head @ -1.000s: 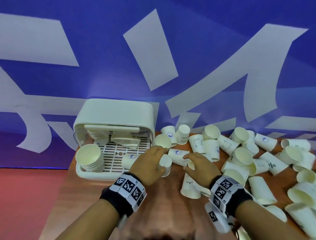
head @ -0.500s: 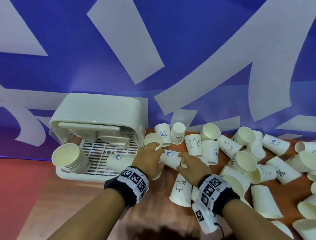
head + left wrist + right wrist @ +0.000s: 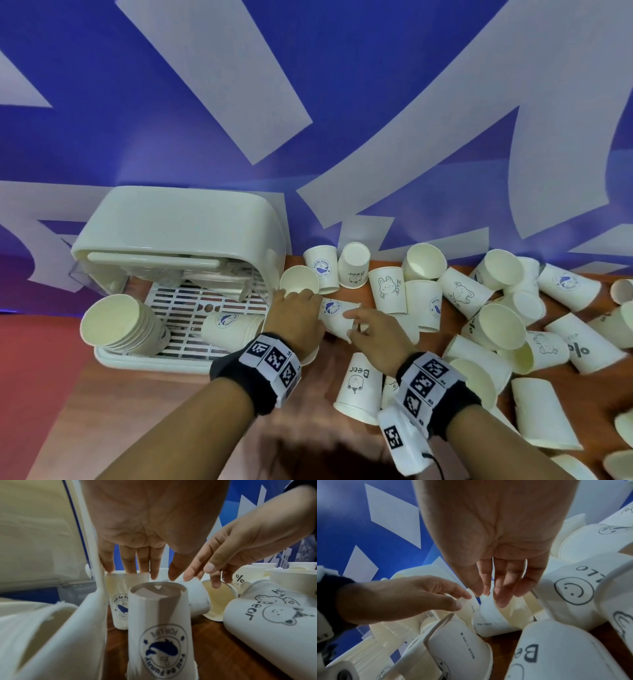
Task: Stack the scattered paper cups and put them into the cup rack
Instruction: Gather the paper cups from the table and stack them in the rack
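Note:
The white cup rack (image 3: 178, 240) stands at the table's left, with a stack of cups (image 3: 116, 325) and a lying stack (image 3: 233, 323) on its grid. Many white paper cups lie scattered to the right. Both hands meet on one lying whale-logo cup (image 3: 334, 315). My left hand (image 3: 294, 315) pinches its base end between thumb and forefinger (image 3: 460, 599). My right hand (image 3: 373, 325) grips its rim (image 3: 494, 608) with the fingertips. An upside-down whale cup (image 3: 159, 628) stands under my left wrist, not held.
An upright whale cup (image 3: 120, 601) stands just beyond my left fingers, by the rack's right corner. An upside-down "Bear" cup (image 3: 359, 383) sits near my right wrist. Cups crowd the table's right half (image 3: 496, 325). A blue and white wall rises behind.
Both hands have reached a little farther forward and closed in on the lying whale cup. The head view has shifted, so the rack sits more to the left.

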`<state>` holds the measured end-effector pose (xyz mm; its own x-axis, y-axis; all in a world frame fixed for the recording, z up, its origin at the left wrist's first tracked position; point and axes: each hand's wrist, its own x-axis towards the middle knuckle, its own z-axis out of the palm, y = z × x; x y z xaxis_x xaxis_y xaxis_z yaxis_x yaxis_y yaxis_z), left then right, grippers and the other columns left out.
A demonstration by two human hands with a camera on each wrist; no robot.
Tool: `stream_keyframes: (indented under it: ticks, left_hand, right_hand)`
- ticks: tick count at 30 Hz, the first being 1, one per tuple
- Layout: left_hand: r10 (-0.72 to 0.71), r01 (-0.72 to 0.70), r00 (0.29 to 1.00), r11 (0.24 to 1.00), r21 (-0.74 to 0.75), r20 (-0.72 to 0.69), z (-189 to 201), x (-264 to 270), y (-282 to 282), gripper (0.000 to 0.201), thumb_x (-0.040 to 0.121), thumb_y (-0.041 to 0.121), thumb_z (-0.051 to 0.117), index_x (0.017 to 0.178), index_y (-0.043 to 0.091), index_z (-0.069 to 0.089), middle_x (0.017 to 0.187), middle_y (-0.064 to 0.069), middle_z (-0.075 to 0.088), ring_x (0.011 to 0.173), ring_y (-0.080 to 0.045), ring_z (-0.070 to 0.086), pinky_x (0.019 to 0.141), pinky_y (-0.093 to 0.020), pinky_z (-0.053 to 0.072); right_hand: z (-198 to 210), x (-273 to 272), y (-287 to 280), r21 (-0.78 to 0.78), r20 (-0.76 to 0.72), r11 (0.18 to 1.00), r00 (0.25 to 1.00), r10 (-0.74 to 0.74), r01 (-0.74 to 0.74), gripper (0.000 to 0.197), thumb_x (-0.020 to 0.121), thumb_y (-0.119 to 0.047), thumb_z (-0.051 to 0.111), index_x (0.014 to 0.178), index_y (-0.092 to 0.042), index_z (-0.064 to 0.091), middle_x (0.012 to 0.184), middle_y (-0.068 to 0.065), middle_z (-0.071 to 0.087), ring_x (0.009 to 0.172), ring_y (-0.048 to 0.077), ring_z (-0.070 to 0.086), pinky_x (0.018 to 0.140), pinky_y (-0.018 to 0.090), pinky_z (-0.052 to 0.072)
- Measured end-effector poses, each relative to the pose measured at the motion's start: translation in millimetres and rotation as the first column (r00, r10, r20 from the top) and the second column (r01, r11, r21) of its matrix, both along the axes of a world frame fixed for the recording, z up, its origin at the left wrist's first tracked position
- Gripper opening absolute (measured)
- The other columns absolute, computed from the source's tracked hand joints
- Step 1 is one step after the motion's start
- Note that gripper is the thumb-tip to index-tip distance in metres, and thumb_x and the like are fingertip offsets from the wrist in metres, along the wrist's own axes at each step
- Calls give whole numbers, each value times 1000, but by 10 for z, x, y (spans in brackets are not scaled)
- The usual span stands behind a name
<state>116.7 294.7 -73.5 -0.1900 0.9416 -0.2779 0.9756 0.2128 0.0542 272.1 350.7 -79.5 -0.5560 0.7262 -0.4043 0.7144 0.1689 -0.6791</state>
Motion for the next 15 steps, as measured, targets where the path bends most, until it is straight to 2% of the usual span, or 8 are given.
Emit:
stream_keyframes:
  ticks: [4, 6, 8, 10, 13, 15]
  left_hand:
    - [-38, 42, 999, 994, 100, -38, 84, -18, -14, 38, 87, 20, 41, 125, 21, 48, 121, 2, 56, 107, -23, 55, 102, -39, 27]
    - [-69, 69, 998, 979, 189, -6, 139, -35, -32, 37, 84, 14, 42, 119, 20, 54, 112, 1, 60, 99, -25, 58, 96, -38, 32]
    - [-94, 78, 995, 950, 303, 37, 230, -55, -55, 32, 73, 9, 50, 99, 19, 65, 91, 0, 67, 77, -26, 64, 83, -36, 42]
    - [-95, 65, 994, 918, 391, 58, 358, -87, -103, 26, 60, 11, 56, 79, 22, 69, 70, 3, 67, 54, -21, 61, 66, -31, 49]
    - [-108, 45, 989, 874, 484, 101, 537, -135, -212, 26, 58, 8, 63, 78, 22, 69, 66, 2, 67, 51, -22, 59, 63, -31, 49]
    - [-117, 36, 985, 860, 509, 128, 642, -166, -313, 24, 60, 9, 62, 79, 22, 68, 67, 1, 67, 53, -24, 59, 62, -32, 48]
  right_hand:
    - [39, 4, -21, -14, -111, 997, 991, -81, 80, 31, 87, -13, 61, 118, -20, 63, 120, 2, 59, 106, 18, 59, 97, 31, 45]
    - [86, 4, -19, -26, -155, 996, 984, -94, 91, 31, 88, -15, 62, 118, -21, 63, 121, 0, 59, 102, 16, 60, 91, 24, 47]
    - [155, 9, -9, -12, -184, 995, 977, -104, 104, 30, 87, -17, 63, 117, -24, 64, 116, -5, 60, 90, 11, 61, 78, 10, 44]
    - [239, 12, -4, 26, -213, 989, 967, -137, 146, 28, 86, -18, 64, 113, -27, 65, 107, -8, 61, 79, 4, 58, 70, 6, 41]
    - [372, 12, -24, 64, -274, 968, 937, -215, 241, 22, 84, -14, 66, 102, -27, 69, 87, -11, 62, 68, 4, 54, 66, 7, 40]
    - [456, 9, -56, 108, -305, 958, 926, -224, 267, 21, 83, -9, 66, 94, -26, 70, 81, -13, 61, 65, 2, 52, 66, 8, 39]
